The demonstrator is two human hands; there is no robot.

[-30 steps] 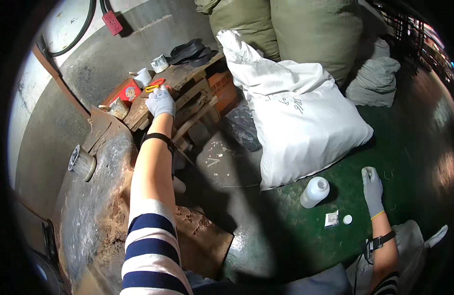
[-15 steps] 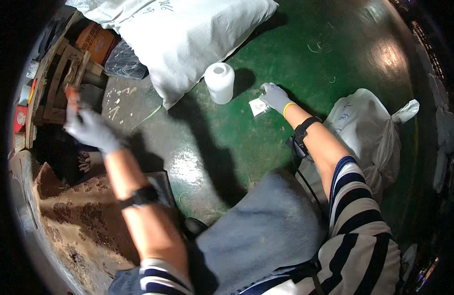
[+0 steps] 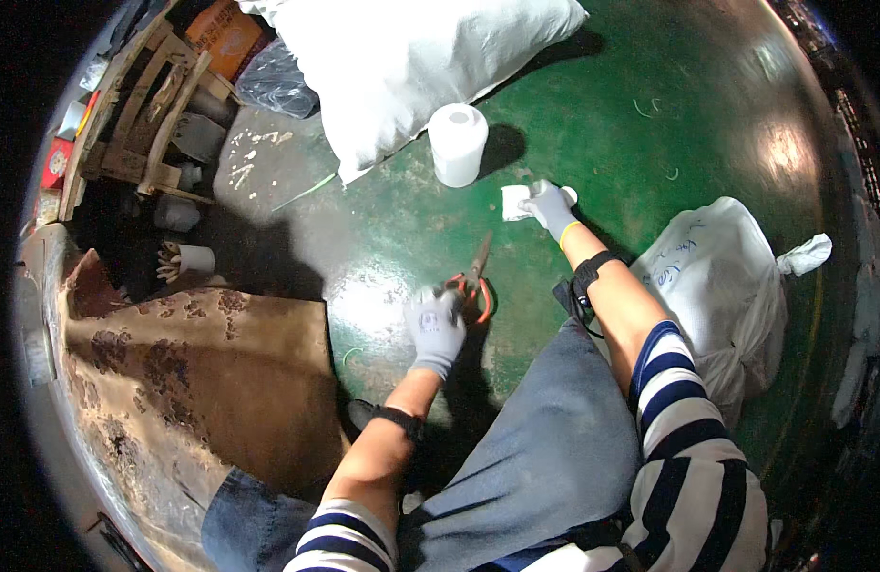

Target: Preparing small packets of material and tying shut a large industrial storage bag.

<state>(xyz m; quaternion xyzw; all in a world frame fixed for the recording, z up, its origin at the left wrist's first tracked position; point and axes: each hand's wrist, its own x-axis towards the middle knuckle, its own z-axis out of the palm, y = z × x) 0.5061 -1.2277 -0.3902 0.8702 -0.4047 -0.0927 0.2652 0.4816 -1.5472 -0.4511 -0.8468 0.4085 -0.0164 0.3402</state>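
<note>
My left hand (image 3: pixel 434 329), in a grey glove, is closed on the orange handle of a pair of scissors (image 3: pixel 480 258). Their blades point up and away, over the green floor. Farther off to the right, my gloved right hand (image 3: pixel 552 207) pinches a small white packet (image 3: pixel 515 203). A bit of white also shows on that hand's far side; I cannot tell whether it belongs to the packet. Just beyond and left of the packet, a white plastic bottle (image 3: pixel 458 145) stands upright, touched by neither hand.
A large white woven sack (image 3: pixel 430 57) lies behind the bottle. A tied white sack (image 3: pixel 712 286) sits by my right forearm. At left are a wooden pallet (image 3: pixel 140 124), a black plastic bag (image 3: pixel 278 81), a white cup (image 3: pixel 194 259) with gloves or fingers-like pieces, and a worn brown board (image 3: pixel 259 381).
My left hand has swung from the pallet side at far left to the middle, bringing the scissors along. My right hand now has the packet pinched and turned; the whole view has shifted slightly.
</note>
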